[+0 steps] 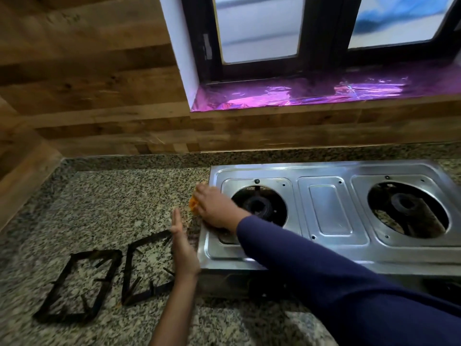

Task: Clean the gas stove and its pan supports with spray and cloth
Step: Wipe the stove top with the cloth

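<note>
A steel two-burner gas stove [331, 211] sits on the speckled granite counter, its burner openings bare. My right hand [215, 208] presses an orange cloth [193, 203] against the stove's left edge, beside the left burner [259, 206]. My left hand [183, 248] is held flat and upright, fingers together, against the stove's left side, holding nothing. Two black pan supports [79, 285] [147, 268] lie on the counter left of the stove. No spray bottle is in view.
The granite counter [119, 196] runs left to a wooden wall in the corner. Behind the stove a wood-panelled wall rises to a window sill [299, 93] lined with purple foil. The right burner [406, 208] is open to the counter below.
</note>
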Demonstrator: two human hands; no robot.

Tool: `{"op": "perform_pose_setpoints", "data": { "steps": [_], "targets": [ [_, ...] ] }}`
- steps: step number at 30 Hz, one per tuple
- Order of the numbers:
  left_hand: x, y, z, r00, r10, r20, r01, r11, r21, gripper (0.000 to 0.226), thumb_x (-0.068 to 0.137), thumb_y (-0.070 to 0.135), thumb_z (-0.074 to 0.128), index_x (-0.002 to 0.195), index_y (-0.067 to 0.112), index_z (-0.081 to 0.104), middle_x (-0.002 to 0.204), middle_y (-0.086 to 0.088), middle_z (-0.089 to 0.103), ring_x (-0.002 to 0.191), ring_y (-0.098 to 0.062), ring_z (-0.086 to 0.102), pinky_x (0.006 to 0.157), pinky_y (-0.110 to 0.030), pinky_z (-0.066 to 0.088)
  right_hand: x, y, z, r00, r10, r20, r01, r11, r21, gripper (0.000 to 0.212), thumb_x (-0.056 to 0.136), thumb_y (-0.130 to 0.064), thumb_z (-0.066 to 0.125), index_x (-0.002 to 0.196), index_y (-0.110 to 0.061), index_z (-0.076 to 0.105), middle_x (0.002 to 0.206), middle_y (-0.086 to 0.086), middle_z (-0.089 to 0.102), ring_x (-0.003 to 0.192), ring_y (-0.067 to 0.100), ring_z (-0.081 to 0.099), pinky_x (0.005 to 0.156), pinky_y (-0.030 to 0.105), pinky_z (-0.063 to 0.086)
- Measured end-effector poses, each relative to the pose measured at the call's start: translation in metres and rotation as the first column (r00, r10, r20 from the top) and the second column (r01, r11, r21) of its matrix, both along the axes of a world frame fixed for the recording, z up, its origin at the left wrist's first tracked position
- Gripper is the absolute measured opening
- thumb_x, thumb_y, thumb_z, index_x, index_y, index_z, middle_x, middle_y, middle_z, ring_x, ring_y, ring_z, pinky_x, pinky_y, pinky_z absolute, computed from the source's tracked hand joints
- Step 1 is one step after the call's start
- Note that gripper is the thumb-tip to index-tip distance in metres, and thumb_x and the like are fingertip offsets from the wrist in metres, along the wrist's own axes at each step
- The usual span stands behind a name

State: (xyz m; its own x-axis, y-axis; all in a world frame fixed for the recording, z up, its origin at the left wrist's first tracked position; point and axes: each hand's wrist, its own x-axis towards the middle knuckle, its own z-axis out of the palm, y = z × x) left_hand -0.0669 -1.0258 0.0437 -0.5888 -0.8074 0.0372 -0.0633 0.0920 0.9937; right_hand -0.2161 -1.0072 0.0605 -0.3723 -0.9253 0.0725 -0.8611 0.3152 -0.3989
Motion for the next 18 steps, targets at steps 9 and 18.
{"op": "perform_pose_setpoints", "data": {
  "steps": [9,18],
  "targets": [
    [0.006,0.009,0.013,0.974,-0.038,0.223,0.068,0.990,-0.125,0.080,0.089,0.068,0.009,0.144,0.022,0.044,0.156,0.000,0.035,0.144,-0.015,0.030,0.112,-0.029,0.024,0.088,0.108,-0.016,0.997,0.076,-0.018,-0.078,0.993,-0.086,0.052,0.092,-0.022,0.053,0.139,0.000,0.049,0.147,0.020,0.047,0.138,0.036,0.039,0.117,0.049,0.024],
    [0.005,0.038,-0.005,0.915,0.075,0.396,0.094,0.916,-0.391,0.110,0.074,0.085,-0.010,0.150,0.021,0.037,0.157,0.001,0.035,0.141,-0.025,0.037,0.106,-0.045,0.035,0.016,0.245,-0.020,0.825,-0.566,0.006,0.565,0.824,-0.037,0.062,0.097,-0.039,0.029,0.149,-0.009,0.037,0.160,0.009,0.029,0.150,0.025,0.018,0.121,0.039,-0.001]
  ]
}}
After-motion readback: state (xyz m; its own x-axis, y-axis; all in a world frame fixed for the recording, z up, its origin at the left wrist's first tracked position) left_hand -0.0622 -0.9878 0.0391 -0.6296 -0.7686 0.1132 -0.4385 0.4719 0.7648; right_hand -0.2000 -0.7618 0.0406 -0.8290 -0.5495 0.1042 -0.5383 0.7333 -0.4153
